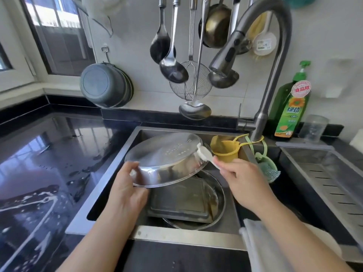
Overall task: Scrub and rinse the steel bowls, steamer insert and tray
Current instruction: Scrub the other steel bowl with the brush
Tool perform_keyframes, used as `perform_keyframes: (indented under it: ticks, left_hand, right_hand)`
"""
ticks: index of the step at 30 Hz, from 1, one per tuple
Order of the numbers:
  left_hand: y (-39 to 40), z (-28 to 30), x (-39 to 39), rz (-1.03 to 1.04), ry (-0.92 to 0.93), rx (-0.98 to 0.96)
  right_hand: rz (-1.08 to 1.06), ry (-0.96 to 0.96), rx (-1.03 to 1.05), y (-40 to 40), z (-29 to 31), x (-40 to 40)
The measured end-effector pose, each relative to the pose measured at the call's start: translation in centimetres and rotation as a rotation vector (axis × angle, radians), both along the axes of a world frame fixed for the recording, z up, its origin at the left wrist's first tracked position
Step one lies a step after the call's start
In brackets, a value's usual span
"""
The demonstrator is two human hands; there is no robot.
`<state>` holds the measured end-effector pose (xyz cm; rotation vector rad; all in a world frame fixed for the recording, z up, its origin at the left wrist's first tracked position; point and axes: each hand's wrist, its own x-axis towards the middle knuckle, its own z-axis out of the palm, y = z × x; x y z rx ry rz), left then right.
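The steamer insert (pixel 167 154) is a shallow round steel pan, shiny and wet-looking, with a patch of small punched holes across its flat base. It is held upside down and tilted above the sink (pixel 125 154), its base facing up and toward the back wall, its flared rim lowest on the near side. The left hand (pixel 125 185) grips that rim on the insert's near-left edge, fingers curled over the top and the thumb underneath. The right hand (pixel 241 181), to the right of the insert, pinches the handle of a white scrubbing tool (pixel 204 154) whose head lies against the insert's right edge, beside the holes.

Directly below the insert, down in the sink, a rectangular steel tray (pixel 180 205) with rounded corners lies flat inside a wide round steel bowl (pixel 220 199); both look dull and smeared, and the insert hides their far parts.

Behind the insert's right side a yellow cup (pixel 225 150) hangs at the foot of the faucet (pixel 263 107), with a pale green scrubber (pixel 269 169) just beside it. Farther right of the insert stands a green dish soap bottle (pixel 290 107). Above the insert, ladles (pixel 172 69) and a wire skimmer (pixel 188 83) hang on the wall. Left of the insert, the black counter (pixel 49 154) carries water and suds.
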<state>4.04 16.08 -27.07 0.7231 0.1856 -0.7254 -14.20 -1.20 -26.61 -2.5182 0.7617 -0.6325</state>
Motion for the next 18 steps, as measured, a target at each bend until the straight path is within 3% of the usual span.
perform_keyframes:
  ticks: [5, 9, 15, 18]
  left_hand:
    - [-0.5, 0.1, 0.0, -0.003, 0.063, -0.007]
    - [-0.3, -1.4, 1.6, -0.038, 0.035, -0.048]
    - [-0.7, -1.8, 1.5, -0.109, 0.002, -0.014]
    - [-0.6, -1.7, 1.7, -0.119, 0.019, 0.003]
  right_hand:
    - [0.28, 0.029, 0.051, 2.2, -1.0, 0.2]
    - [-0.039, 0.096, -0.073, -3.0, -0.1, -0.9]
    - [0.301, 0.051, -0.037, 0.7, -1.0, -0.4]
    - [0.094, 0.03, -0.069, -2.3, -0.6, -0.9]
